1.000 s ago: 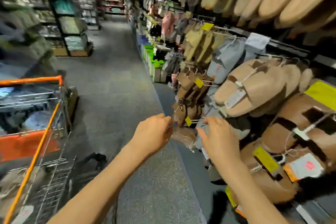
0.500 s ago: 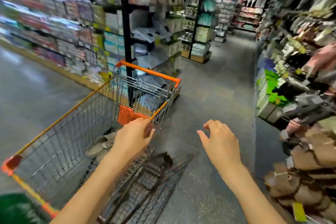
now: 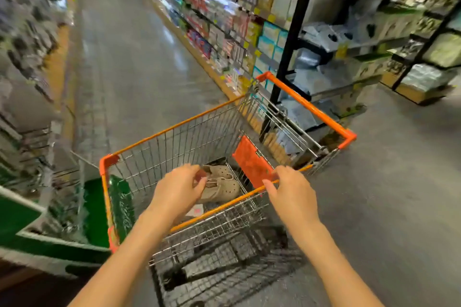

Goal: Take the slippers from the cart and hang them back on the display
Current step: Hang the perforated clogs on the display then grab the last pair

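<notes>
I find the pair of beige slippers (image 3: 220, 185) lying on the wire floor of the shopping cart (image 3: 174, 129), toward its near right corner, just beside the folded orange child-seat flap (image 3: 252, 163). I judge them light and soft, likely a foam or rubbery moulded upper that flexes under pressure but does not crush; the surface looks matte, so slipping should be a minor concern. They appear tied together by a cord or small hanger at mid-length, though blur prevents me from confirming which; if so, that joint is where I would take hold, since one pinch lifts both. Failing that, the heel edge of the upper slipper serves. In appearance they are pale tan, closed-toed and perforated with rows of small holes, one lying partly across the other. A white tag with a pink mark (image 3: 197, 211) lies near them on the cart floor. My left hand (image 3: 178, 193) is inside the basket directly over the pair, its grip narrow with fingers curled toward them; contact I cannot confirm. My right hand (image 3: 290, 190) has loosely bent fingers at the orange rim, holding nothing.
</notes>
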Motion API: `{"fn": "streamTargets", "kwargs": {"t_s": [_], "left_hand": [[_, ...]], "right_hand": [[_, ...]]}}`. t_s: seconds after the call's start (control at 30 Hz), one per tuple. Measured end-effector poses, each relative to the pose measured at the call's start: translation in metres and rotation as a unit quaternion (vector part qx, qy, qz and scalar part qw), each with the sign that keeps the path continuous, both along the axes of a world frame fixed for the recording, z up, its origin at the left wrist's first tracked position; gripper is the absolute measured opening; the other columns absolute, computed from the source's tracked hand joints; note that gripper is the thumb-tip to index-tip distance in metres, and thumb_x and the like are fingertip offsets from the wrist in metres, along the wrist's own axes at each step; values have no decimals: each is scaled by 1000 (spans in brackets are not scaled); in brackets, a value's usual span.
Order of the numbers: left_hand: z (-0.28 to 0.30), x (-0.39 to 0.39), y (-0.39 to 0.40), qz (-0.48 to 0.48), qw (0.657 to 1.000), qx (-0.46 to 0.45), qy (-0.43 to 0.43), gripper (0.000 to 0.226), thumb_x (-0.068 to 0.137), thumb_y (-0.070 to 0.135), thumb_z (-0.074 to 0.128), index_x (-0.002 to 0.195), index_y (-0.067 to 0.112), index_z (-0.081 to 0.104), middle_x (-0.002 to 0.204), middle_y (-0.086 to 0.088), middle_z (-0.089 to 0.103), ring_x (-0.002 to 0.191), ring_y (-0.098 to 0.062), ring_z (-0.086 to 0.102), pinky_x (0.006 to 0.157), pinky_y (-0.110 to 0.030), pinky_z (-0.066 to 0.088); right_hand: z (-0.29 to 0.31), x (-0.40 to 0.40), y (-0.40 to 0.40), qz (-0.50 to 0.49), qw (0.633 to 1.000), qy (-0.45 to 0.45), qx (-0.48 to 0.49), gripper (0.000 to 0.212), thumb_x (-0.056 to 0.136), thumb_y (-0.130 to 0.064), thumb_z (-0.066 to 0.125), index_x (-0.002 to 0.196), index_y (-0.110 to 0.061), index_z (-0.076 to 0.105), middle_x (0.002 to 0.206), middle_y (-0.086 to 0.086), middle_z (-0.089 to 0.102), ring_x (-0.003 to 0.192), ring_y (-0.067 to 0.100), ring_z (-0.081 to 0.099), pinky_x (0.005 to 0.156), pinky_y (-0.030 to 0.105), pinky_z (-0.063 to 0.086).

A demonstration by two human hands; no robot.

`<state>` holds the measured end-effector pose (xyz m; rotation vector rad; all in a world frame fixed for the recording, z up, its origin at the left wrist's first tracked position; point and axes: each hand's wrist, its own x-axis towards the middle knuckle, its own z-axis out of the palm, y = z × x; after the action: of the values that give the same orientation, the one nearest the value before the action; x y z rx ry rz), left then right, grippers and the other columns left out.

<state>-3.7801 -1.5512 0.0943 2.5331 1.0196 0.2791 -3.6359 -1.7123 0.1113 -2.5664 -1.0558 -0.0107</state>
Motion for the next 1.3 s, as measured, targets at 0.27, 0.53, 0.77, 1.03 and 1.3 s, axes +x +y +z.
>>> {"fn": "streamTargets", "kwargs": {"t_s": [0.27, 0.53, 0.77, 1.03, 1.3], "left_hand": [[-41, 48, 73, 57, 998, -32, 12, 20, 92, 32, 52, 105, 23, 65, 104, 5, 68, 96, -16, 62, 82, -34, 53], [-87, 93, 134, 92, 989, -111, 43, 19, 90, 33, 53, 102, 23, 65, 101, 1, 70, 93, -21, 64, 80, -37, 54], [-137, 126, 168, 116, 976, -165, 81, 24, 93, 30, 48, 110, 20, 61, 106, -1, 68, 97, -23, 63, 78, -34, 49], [-169, 175, 206, 152, 965, -189, 103, 27, 94, 27, 44, 114, 17, 60, 107, -5, 68, 98, -26, 62, 77, -34, 50], [-243, 232, 215, 157, 951, -225, 146, 38, 94, 25, 44, 129, 10, 43, 110, -12, 64, 104, -30, 59, 84, -39, 49]], "right_hand": [[-28, 63, 87, 28, 998, 39, -27, 26, 93, -35, 51, 110, -15, 57, 112, 1, 60, 108, 21, 52, 81, 35, 45], [-64, 122, 162, 13, 994, 76, -71, 23, 90, -32, 54, 102, -13, 59, 109, 7, 62, 103, 28, 57, 78, 37, 46], [-119, 161, 227, 36, 983, 128, -124, 24, 90, -27, 55, 100, -6, 61, 107, 14, 64, 102, 32, 59, 78, 35, 45], [-158, 199, 286, 57, 980, 142, -127, 21, 91, -27, 54, 97, -7, 60, 104, 12, 66, 98, 31, 60, 70, 31, 41], [-249, 237, 311, 59, 954, 189, -224, 30, 93, -25, 48, 115, -5, 52, 118, 16, 59, 109, 32, 57, 84, 35, 45]]}}
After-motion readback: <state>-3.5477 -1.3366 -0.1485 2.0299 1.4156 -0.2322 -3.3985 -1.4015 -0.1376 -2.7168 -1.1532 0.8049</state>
